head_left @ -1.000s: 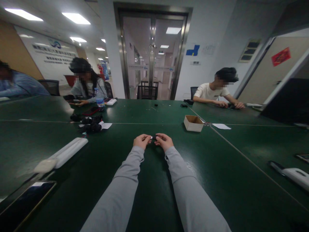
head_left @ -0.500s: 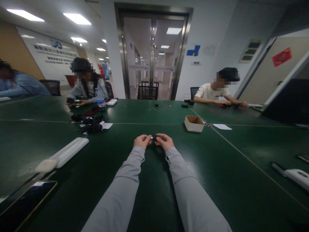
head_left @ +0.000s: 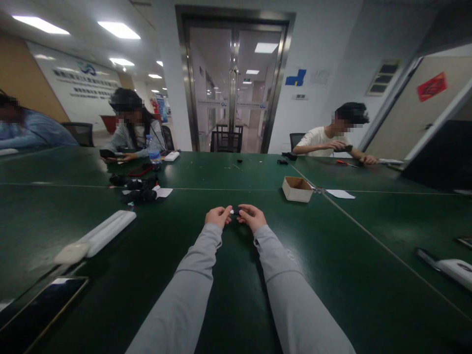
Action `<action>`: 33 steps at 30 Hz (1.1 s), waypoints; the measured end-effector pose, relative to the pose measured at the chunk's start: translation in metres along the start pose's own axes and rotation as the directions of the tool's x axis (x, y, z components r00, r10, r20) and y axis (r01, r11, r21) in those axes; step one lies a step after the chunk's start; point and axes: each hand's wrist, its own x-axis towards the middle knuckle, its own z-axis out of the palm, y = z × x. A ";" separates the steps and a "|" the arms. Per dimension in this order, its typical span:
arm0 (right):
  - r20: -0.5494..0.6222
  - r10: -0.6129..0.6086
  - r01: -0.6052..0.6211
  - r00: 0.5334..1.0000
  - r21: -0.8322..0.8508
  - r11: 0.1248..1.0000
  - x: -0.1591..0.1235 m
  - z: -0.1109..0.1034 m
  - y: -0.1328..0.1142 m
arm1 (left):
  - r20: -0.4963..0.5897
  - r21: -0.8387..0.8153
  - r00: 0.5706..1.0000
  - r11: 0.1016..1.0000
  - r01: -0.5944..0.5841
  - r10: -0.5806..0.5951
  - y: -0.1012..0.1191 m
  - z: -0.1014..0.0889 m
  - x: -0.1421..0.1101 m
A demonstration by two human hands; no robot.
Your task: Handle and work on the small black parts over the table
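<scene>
A small dark piece (head_left: 236,212) is held over the desk (head_left: 236,285), between the left hand (head_left: 217,216) and the right hand (head_left: 252,217). Each grip is closed on one end, presumably so that it is steadied from both sides. Its exact kind cannot be made out.

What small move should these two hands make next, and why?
Probably a slight tilt of the small black-and-silver piece to expose it better: the left hand pinches its silver end, the right hand its black end, and together they hide part of it.
</scene>
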 end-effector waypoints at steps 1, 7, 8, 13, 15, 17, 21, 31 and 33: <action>0.005 0.001 -0.001 1.000 0.001 1.000 0.000 0.000 0.000 | 0.001 0.017 1.000 1.000 -0.004 0.004 0.001 0.000 0.000; 0.011 0.005 -0.005 1.000 -0.009 1.000 -0.001 0.001 -0.003 | -0.005 0.123 1.000 0.992 0.013 -0.012 0.006 -0.004 -0.004; 0.016 0.006 -0.006 1.000 -0.012 1.000 -0.001 0.002 -0.004 | -0.008 0.138 1.000 0.990 0.016 -0.015 0.007 -0.004 -0.005; 0.043 -0.004 0.005 0.999 -0.010 1.000 -0.003 0.003 -0.006 | -0.036 0.168 0.999 0.986 0.018 -0.012 0.011 -0.006 -0.008; 0.055 -0.010 0.011 0.998 -0.008 1.000 -0.004 0.003 -0.006 | -0.056 0.163 0.998 0.986 0.019 -0.010 0.012 -0.007 -0.009; 0.061 -0.017 0.018 0.998 -0.010 1.000 -0.004 0.004 -0.005 | -0.072 0.150 0.997 0.989 0.015 -0.005 0.012 -0.008 -0.009; 0.065 -0.043 0.044 0.997 -0.021 0.999 -0.005 0.005 -0.005 | -0.090 0.138 0.996 0.990 0.037 -0.025 0.014 -0.008 -0.010; 0.098 -0.087 0.097 0.991 -0.109 0.989 -0.009 0.005 -0.011 | -0.114 0.209 0.985 0.966 0.153 -0.131 0.016 -0.009 -0.005; 0.088 -0.087 0.098 0.992 -0.125 0.987 -0.009 0.006 -0.013 | -0.076 0.226 0.984 0.958 0.174 -0.160 0.014 -0.012 -0.002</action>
